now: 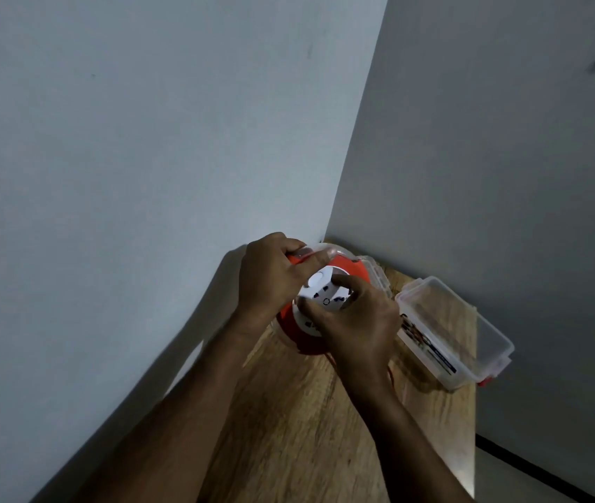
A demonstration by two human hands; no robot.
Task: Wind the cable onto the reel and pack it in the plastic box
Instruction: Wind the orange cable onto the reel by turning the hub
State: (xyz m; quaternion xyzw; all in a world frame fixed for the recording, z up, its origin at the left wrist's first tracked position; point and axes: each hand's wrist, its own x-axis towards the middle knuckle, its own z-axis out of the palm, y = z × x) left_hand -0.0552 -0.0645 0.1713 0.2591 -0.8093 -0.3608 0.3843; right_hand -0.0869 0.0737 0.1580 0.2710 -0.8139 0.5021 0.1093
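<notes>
An orange cable reel (297,334) with a white socket face (319,290) is held above the wooden table in the room's corner. My left hand (270,275) grips its upper rim, fingers curled over the orange edge. My right hand (355,323) rests on the white face, thumb and fingers pinched on its centre part. A thin orange cable (392,373) shows just below my right wrist. A clear plastic box (470,337) lies open on the table to the right, with red clips and a label on its side. The rest of the cable is hidden.
The wooden table (306,430) fills the corner between two grey walls. A clear plastic lid (379,275) lies behind the reel. The table's right edge (474,448) drops to a pale floor with a dark skirting line.
</notes>
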